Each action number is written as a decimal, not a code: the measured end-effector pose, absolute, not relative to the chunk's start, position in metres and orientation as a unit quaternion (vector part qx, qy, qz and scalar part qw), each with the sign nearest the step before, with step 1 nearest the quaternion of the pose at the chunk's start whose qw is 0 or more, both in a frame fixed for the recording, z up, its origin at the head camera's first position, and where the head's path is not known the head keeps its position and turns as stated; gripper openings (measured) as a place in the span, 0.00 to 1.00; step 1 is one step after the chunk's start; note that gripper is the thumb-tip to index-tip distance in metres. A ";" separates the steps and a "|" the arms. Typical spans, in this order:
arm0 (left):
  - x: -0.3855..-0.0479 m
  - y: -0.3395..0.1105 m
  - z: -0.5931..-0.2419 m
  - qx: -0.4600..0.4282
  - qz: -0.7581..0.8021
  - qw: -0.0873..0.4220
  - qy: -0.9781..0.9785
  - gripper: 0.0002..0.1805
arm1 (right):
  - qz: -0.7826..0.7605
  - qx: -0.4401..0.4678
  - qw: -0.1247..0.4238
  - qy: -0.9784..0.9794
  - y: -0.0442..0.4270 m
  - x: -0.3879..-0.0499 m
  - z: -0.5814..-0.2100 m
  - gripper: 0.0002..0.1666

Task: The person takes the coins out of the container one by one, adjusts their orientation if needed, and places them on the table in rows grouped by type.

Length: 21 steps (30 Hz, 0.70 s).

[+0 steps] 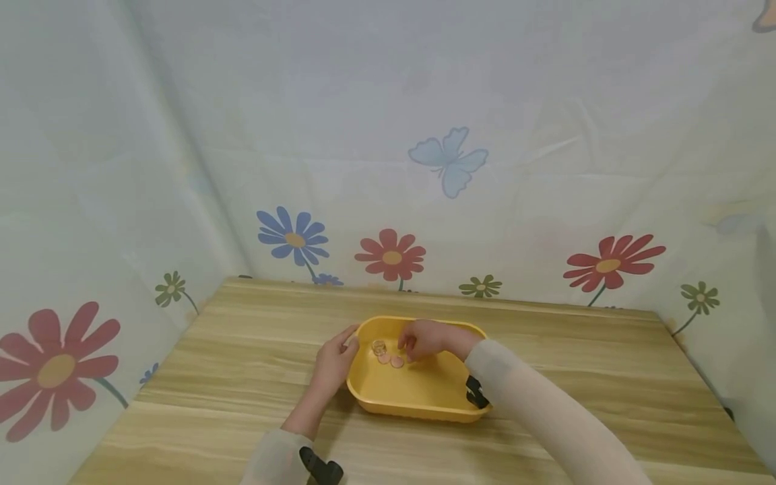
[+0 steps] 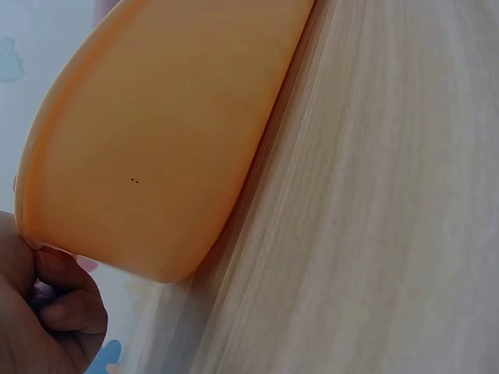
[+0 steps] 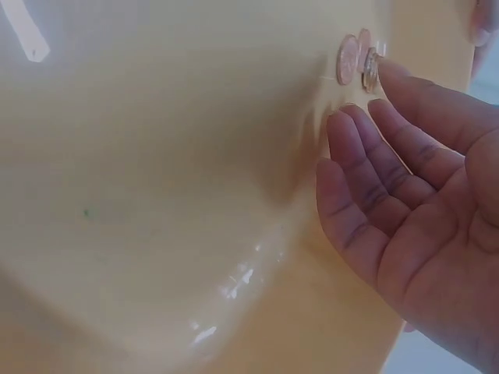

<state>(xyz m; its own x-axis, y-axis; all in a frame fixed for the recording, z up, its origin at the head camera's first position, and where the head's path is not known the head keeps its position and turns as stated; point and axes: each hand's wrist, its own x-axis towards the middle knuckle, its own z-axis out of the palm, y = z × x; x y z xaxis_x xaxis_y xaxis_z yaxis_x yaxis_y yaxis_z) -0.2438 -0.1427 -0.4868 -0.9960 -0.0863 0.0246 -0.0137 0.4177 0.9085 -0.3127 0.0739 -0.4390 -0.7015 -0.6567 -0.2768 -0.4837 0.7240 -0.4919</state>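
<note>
While left hand (image 1: 332, 360) pinches yellow tray (image 1: 412, 389) at its rim, right hand (image 1: 424, 339) has loosely bent fingers, nothing visibly held, near coins (image 1: 397, 362) on tray floor. Coins likely light, rigid, slick; pinch edges.

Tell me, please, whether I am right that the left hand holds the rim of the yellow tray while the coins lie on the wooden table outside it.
Not quite: the coins lie inside the yellow tray, not on the wooden table, as the head view shows. The left hand does hold the tray's rim.
</note>
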 end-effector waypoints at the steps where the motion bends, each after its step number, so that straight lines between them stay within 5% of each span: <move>1: -0.244 -0.143 -0.487 0.029 -0.538 0.035 -0.842 0.25 | -0.201 -0.316 0.224 0.900 0.073 -0.313 -0.440 0.16; 21: -0.244 -0.140 -0.487 0.034 -0.538 0.037 -0.842 0.24 | -0.211 -0.329 0.183 0.902 0.067 -0.312 -0.458 0.13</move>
<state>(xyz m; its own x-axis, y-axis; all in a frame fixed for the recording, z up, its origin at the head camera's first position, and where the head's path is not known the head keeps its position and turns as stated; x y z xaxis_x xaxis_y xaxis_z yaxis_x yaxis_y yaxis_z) -0.2438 -0.1403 -0.4865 -0.9949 -0.0974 0.0255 -0.0178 0.4192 0.9077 -0.3121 0.0665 -0.4576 -0.7166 -0.6708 -0.1913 -0.5162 0.6944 -0.5014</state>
